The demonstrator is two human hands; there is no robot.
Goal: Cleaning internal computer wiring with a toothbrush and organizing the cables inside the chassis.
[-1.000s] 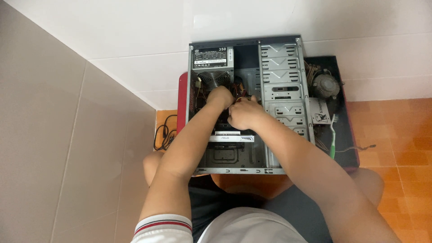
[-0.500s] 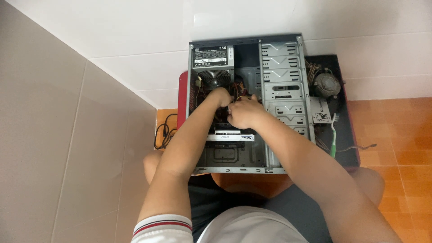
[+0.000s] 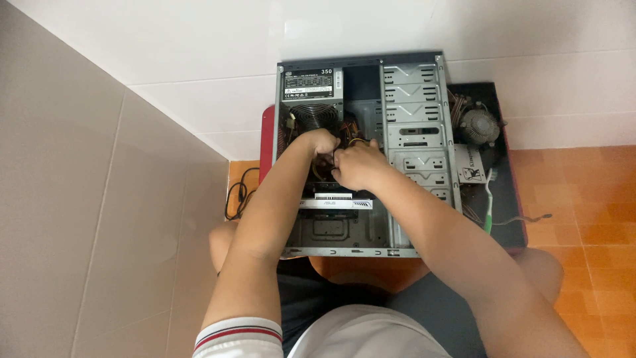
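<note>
Meeting over cable bundle (image 3: 352,132) inside open computer case (image 3: 412,99): left hand (image 3: 320,142), right hand (image 3: 358,166) touching, curled, hold unclear; cables just beyond fingertips.

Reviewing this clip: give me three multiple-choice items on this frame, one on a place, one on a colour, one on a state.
1. Where are both hands?
A. inside the open computer case
B. on the floor tiles
C. on the cooler

2. What colour is the toothbrush handle?
A. red
B. green
C. blue

3. How does the case lie?
A. upright, closed
B. on its side, open
C. upside down, closed

Answers:
A: left hand and right hand meet among cables inside the computer case.
B: the toothbrush is green.
B: its interior faces up.
</note>
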